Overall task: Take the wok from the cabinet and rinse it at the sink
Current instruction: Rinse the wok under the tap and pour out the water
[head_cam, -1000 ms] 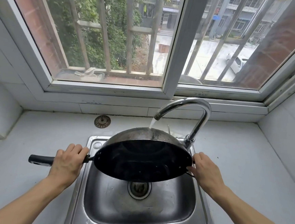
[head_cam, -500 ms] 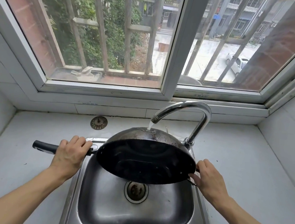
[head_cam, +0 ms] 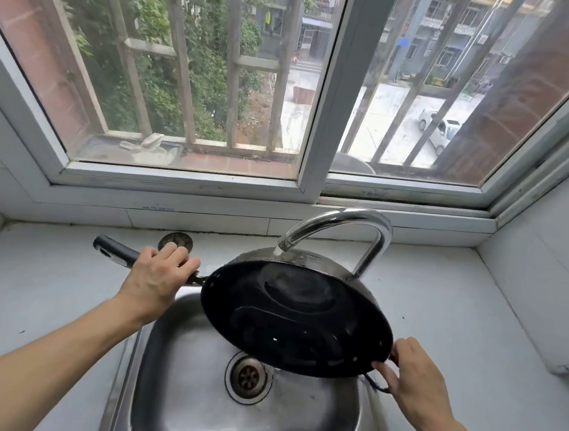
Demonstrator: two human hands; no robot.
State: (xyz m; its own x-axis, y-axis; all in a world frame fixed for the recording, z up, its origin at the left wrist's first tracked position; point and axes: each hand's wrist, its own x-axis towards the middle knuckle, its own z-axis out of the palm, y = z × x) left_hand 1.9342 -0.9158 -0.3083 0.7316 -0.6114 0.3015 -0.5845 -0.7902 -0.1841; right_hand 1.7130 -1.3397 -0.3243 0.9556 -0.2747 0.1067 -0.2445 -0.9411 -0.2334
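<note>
The black wok [head_cam: 296,319] hangs tilted over the steel sink [head_cam: 191,396], its dark inside facing me and its rim lower on the right. Water runs from the chrome faucet [head_cam: 343,231] onto the wok's upper outer side. My left hand [head_cam: 157,281] grips the long black handle [head_cam: 115,250] near the wok. At the lower right rim, my right hand [head_cam: 415,374] pinches the small loop handle [head_cam: 376,385]. The sink drain [head_cam: 248,377] shows below the wok.
White counter [head_cam: 45,297] surrounds the sink, with white tiled walls at both sides. A round metal strainer plug [head_cam: 176,242] lies on the counter behind my left hand. A barred window [head_cam: 325,91] fills the wall behind the faucet.
The wok has tipped down to the right: my left hand raised the long handle towards the back and my right hand sank lower. Water keeps running on it.
</note>
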